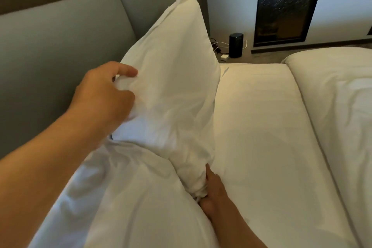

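Pillow handling, two-handed. Plump white cotton pillow (pixel 173 86) stands on end between both grips, tilted, top corner well above the left hand (pixel 102 94) and pointing toward the grey padded headboard (pixel 60 46).

Left hand: fingers and thumb curled onto a fold of cover at the pillow's near side edge, pinching cloth rather than filling. Right hand (pixel 213 191): closed round the bunched bottom corner, fabric wrung tight inside the fist, low and nearer the body than the left grip.

Below the left grip and touching the pillow's base lies a rumpled white duvet (pixel 130 197). Beyond the right grip, bare white fitted sheet (pixel 261 127).

Judgement: step in hand looks like shaking or settling the pillow in its cover. To do it well:
- take more than loose cloth in the upper grip, or the fold may slip
- hold the lower corner firm as anchor
- lift clear of the duvet before shaking, so nothing drags
- lay flat against the headboard afterwards
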